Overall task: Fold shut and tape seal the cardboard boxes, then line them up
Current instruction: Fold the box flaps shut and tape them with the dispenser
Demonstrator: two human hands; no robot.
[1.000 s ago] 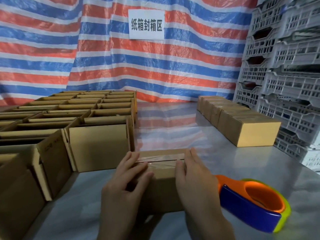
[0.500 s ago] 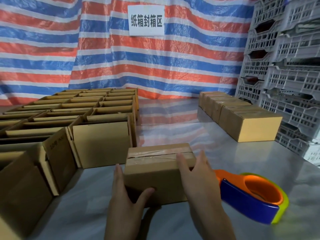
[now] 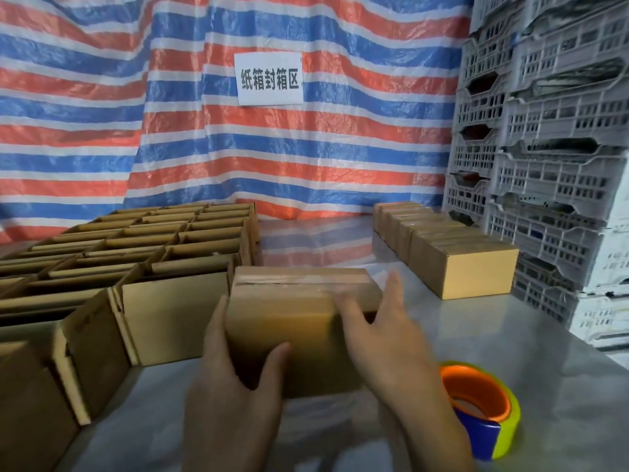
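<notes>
A small cardboard box (image 3: 292,328), its top seam covered with clear tape, sits in front of me between both hands. My left hand (image 3: 231,396) grips its left near corner, fingers along the side and thumb across the front face. My right hand (image 3: 391,352), blurred by motion, holds the right end with its thumb on the front and its fingers spread beside the box. I cannot tell whether the box touches the steel table (image 3: 531,342). A row of sealed boxes (image 3: 463,267) stands at the right rear.
Several open-flapped boxes (image 3: 163,247) fill the table's left half. An orange, blue and yellow tape dispenser (image 3: 476,400) lies just right of my right wrist. Stacked white plastic crates (image 3: 551,165) wall off the right side. A striped tarp (image 3: 306,158) hangs behind.
My hands went from pressing the tape on the box top to gripping the box's two ends. The box now sits higher and farther from me, and my view has tilted up.
</notes>
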